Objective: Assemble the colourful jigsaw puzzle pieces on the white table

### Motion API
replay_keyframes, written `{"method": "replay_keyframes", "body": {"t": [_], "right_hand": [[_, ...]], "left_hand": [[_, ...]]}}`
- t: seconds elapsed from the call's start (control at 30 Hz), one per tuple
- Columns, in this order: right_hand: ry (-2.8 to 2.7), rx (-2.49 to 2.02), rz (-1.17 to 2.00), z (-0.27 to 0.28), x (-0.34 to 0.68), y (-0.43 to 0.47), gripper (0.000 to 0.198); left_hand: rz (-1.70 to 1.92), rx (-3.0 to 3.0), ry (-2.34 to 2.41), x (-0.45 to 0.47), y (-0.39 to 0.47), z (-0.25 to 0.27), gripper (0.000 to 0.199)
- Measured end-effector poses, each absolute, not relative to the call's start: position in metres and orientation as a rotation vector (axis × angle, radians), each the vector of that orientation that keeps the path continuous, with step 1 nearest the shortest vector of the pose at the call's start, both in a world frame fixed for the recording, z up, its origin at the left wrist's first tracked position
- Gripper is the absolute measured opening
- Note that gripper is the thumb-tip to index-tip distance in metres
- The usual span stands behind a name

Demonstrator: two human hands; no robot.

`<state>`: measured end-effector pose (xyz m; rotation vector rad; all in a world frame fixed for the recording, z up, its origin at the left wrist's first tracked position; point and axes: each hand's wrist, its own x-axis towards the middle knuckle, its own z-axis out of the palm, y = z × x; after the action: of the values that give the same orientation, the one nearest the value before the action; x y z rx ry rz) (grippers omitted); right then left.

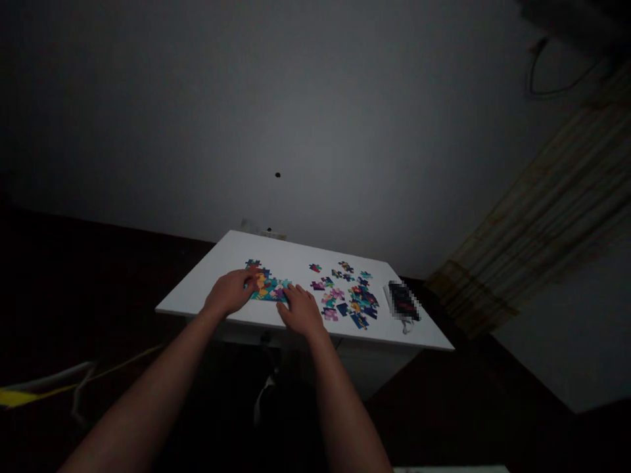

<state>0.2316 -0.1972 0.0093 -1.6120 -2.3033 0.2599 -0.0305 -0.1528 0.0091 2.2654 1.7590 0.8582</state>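
A partly joined jigsaw puzzle [266, 289] in teal, orange and yellow lies flat on the white table [202, 289]. My left hand [229, 292] rests at its left side, fingers bent over the edge pieces and the thumb apart from them. At the puzzle's right end lies my right hand [302, 311], its fingers stretched onto the pieces and its thumb spread toward the near edge. Both hands look open, and they cover parts of the puzzle's sides. Whether a loose piece sits under the fingertips is hidden.
Loose jigsaw pieces [363, 301] lie scattered and partly heaped right of my right hand. A dark, pixelated flat object [404, 301] lies near the table's right end. Behind the table stands a grey wall [315, 131]; a patterned curtain [532, 203] hangs at right.
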Motion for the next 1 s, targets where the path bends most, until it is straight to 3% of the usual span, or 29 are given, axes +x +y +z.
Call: {"method": "replay_keyframes", "body": {"t": [0.37, 0.67, 1.0], "right_hand": [[-2.266, -1.608, 0.189, 0.008, 0.233, -0.202, 0.049], [-2.145, -1.569, 0.142, 0.005, 0.235, -0.202, 0.025], [-2.038, -1.561, 0.138, 0.001, 0.237, -0.202, 0.021]], "left_hand": [[0.981, 2.151, 1.752, -0.025, -0.16, 0.012, 0.042], [0.948, 1.867, 1.881, -0.035, -0.159, 0.005, 0.051], [1.39, 1.506, 1.609, -0.05, -0.143, -0.006, 0.038]]}}
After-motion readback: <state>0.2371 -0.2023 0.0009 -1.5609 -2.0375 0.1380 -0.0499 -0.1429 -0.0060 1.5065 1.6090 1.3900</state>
